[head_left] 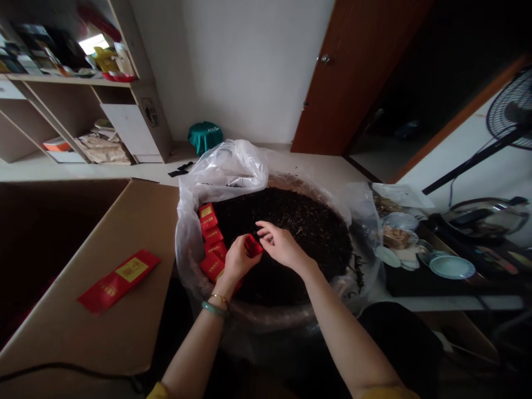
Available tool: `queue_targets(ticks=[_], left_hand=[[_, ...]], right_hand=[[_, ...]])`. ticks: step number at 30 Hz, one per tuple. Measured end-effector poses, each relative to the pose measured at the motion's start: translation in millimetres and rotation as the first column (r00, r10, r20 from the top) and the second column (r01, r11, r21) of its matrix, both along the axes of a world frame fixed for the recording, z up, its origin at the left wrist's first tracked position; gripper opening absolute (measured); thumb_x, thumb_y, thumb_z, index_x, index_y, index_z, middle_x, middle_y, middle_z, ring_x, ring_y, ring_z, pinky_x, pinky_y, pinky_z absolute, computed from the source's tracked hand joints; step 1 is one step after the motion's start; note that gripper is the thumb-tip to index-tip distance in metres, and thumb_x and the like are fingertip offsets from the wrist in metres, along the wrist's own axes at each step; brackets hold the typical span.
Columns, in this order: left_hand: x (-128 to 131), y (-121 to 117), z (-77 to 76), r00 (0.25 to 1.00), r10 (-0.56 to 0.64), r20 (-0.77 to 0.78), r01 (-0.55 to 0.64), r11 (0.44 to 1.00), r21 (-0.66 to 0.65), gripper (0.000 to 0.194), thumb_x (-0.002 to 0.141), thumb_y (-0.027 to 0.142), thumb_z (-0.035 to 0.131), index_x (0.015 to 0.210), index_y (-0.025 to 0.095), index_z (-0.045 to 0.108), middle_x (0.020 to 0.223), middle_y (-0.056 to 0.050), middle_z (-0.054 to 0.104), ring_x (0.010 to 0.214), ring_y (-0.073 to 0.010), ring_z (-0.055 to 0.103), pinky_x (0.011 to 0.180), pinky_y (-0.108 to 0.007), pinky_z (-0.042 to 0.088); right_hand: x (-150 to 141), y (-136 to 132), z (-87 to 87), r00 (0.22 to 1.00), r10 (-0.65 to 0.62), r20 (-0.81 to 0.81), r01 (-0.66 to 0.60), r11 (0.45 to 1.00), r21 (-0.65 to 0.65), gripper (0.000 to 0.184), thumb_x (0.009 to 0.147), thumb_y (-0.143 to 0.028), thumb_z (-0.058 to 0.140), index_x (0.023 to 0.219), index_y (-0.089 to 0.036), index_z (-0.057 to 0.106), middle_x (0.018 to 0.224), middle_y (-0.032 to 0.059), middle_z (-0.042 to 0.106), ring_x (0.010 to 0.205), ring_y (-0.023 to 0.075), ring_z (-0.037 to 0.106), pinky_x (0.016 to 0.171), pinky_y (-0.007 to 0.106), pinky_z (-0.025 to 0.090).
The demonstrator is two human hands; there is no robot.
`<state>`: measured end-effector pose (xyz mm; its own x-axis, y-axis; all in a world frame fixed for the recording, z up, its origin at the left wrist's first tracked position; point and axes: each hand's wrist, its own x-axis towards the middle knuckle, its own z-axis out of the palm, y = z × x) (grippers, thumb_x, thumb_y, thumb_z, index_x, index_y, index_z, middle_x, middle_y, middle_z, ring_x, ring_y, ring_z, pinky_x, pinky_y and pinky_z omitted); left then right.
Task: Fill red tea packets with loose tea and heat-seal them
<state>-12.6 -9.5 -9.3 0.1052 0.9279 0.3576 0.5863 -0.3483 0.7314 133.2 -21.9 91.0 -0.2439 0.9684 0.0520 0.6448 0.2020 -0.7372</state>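
Observation:
My left hand (240, 259) is closed around a small red packet (252, 245), whose mouth faces up and to the right. Close beside that mouth is my right hand (281, 244), its index finger stretched out and the other fingers loosely bent; nothing shows between them. Both hands are above dark dried leaves (307, 221), which look like loose tea, in a wide container lined with a clear plastic bag (187, 244). Several red packets with gold print (209, 217) lie overlapping along the left side of the leaves, partly hidden by my left hand.
A flat red packet (118, 281) lies on a cardboard box flap (137, 327) at left. Lidded tubs (397, 235) and a pale dish (452, 267) stand at right, near a fan (513, 108). Behind are shelves (137, 130), a green-covered bin (205, 137) and a brown door (332, 94).

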Motion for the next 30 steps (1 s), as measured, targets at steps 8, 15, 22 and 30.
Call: queue_targets(ticks=[8,15,22,30], left_hand=[[-1,-2,2.1,0.999,-0.039,-0.003,0.039,0.999,-0.006,0.05,0.064,0.015,0.069,0.111,0.019,0.053,0.102,-0.006,0.06,0.089,-0.0207,0.062,0.075,-0.033,0.054],[-1,-2,2.5,0.999,0.034,0.027,-0.035,0.998,0.048,0.054,0.066,0.023,0.071,0.116,0.021,0.05,0.103,-0.005,0.055,0.089,-0.0197,0.06,0.073,-0.032,0.055],[-3,-1,-2.5,0.999,0.002,0.041,-0.003,1.0,0.027,0.06,0.064,0.01,0.067,0.12,0.02,0.048,0.105,-0.005,0.052,0.085,-0.0172,0.058,0.07,-0.03,0.055],[-2,-6,8.5,0.993,-0.119,0.017,0.119,0.993,0.027,0.062,0.069,0.008,0.061,0.126,0.028,0.047,0.103,-0.003,0.051,0.082,-0.0144,0.059,0.07,-0.027,0.054]], right_hand=[[-10,-4,-12.7,0.991,0.061,0.119,-0.052,0.996,-0.078,0.068,0.081,-0.017,0.056,0.144,-0.018,0.029,0.117,0.0122,0.066,0.102,0.0229,0.064,0.093,0.039,0.045],[3,-8,-22.2,0.993,-0.103,-0.054,0.113,0.97,0.215,0.054,0.081,-0.013,0.053,0.133,-0.021,0.045,0.104,0.0064,0.07,0.097,0.0196,0.063,0.091,0.038,0.049],[-9,-15,-42.3,0.993,-0.047,0.11,0.0,0.918,0.396,0.04,0.078,-0.011,0.059,0.117,-0.019,0.059,0.112,0.0096,0.066,0.103,0.0246,0.058,0.095,0.046,0.046],[-5,-11,-57.9,0.976,-0.074,-0.203,0.127,0.957,0.262,0.051,0.08,-0.02,0.06,0.129,-0.019,0.049,0.116,0.0125,0.061,0.106,0.0229,0.06,0.091,0.04,0.051]])
